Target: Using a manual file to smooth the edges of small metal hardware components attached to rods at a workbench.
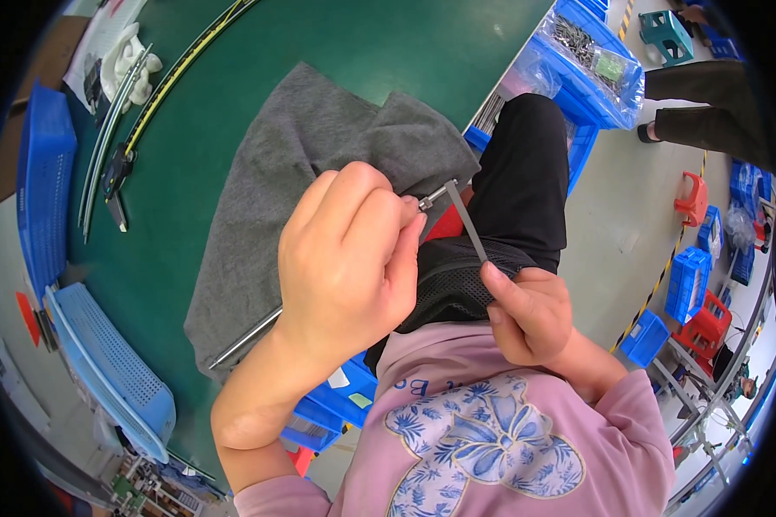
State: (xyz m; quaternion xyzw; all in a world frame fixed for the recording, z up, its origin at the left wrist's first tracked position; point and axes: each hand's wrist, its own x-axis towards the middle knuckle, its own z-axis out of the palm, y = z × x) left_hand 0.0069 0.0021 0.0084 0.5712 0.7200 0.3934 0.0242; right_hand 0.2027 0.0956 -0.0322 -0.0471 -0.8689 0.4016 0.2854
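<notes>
Left hand [349, 258] pinches a small fitting [428, 200]; right hand [530, 310] grips metal strip [472, 220] over grey cloth [319, 164].

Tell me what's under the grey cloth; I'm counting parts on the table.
A thin metal rod pokes out beneath the grey cloth, on the green table. How far it runs underneath is covered.

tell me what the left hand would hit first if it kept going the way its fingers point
Probably the thin metal strip that the right hand holds up: the left hand pinches a small metal part at its top end. Depth is unclear.
</notes>
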